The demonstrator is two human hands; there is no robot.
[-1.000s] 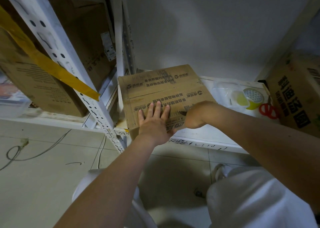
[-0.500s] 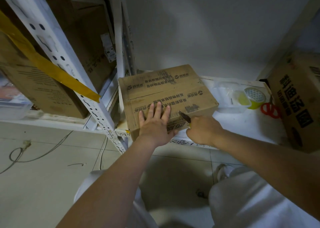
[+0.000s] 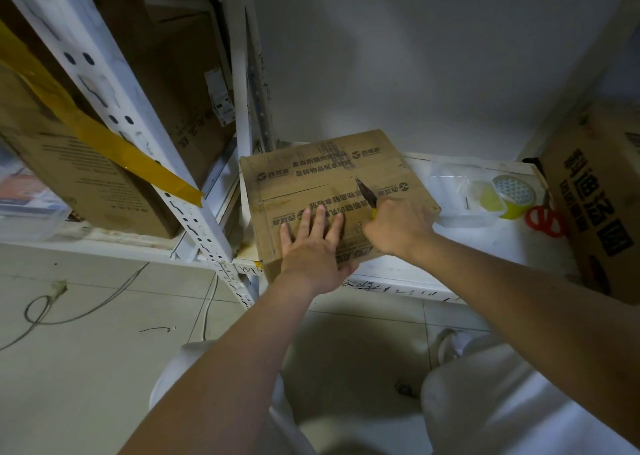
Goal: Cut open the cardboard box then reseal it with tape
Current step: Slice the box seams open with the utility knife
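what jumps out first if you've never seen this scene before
The cardboard box on the white shelf, with the left hand pressed flat on its top. Beside it the right hand grips a knife, blade at the box's centre seam. Further right lie a yellow-green tape roll and red-handled scissors.

**A stockroom lined with metal racking**

This is a storeroom. White slotted steel uprights (image 3: 166, 163) carry low shelves (image 3: 460, 246) loaded with printed cardboard cartons (image 3: 86, 184), one strapped with yellow tape (image 3: 131, 156). Packing gear lies on the shelf: a tape roll (image 3: 512, 196) and orange-handled scissors (image 3: 545, 219). The floor (image 3: 86, 368) is pale tile with loose cables (image 3: 52, 316), under a plain white wall (image 3: 415, 56).
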